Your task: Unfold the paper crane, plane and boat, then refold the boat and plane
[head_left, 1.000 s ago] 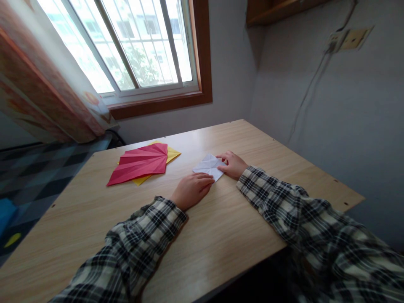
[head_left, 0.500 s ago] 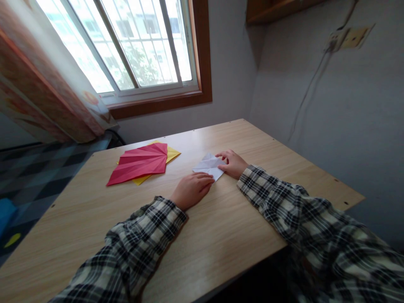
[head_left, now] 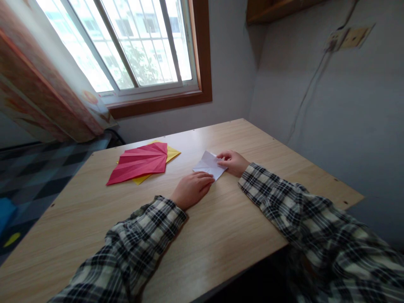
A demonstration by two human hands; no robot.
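Head view, contents listed from the centre outward.

Item 1: white folded paper (head_left: 209, 165), creased, lying on the tabletop (head_left: 221, 235) slightly right of the middle, its right flap raised off the surface.

Item 2: my right hand (head_left: 232, 162), at the paper's right edge. My fingers (head_left: 221, 158) are pinched together on the raised flap, thumb beneath and forefinger above as far as I can make out.

Item 3: my left hand (head_left: 191, 190), palm down, resting on the tabletop at the paper's near corner. Its fingers (head_left: 206, 181) lie together, flat, with the tips touching or pressing the paper's near edge; they clasp nothing.

Item 4: plaid sleeves (head_left: 142, 240), one on each of my arms, running from the lower edge of the frame to the wrists.

Item 5: red pleated paper (head_left: 140, 163), fan-shaped, lying flat to the left of the white paper and well apart from it.

Item 6: yellow paper (head_left: 173, 153), lying under the red one, with only its corners showing at the right and near sides.

Item 7: window (head_left: 126, 46) with a brown wooden frame, beyond the far left of the tabletop; a patterned curtain (head_left: 41, 97) hangs at its left.

Item 8: wall socket (head_left: 347, 38) on the right wall, with a cable hanging down from it.
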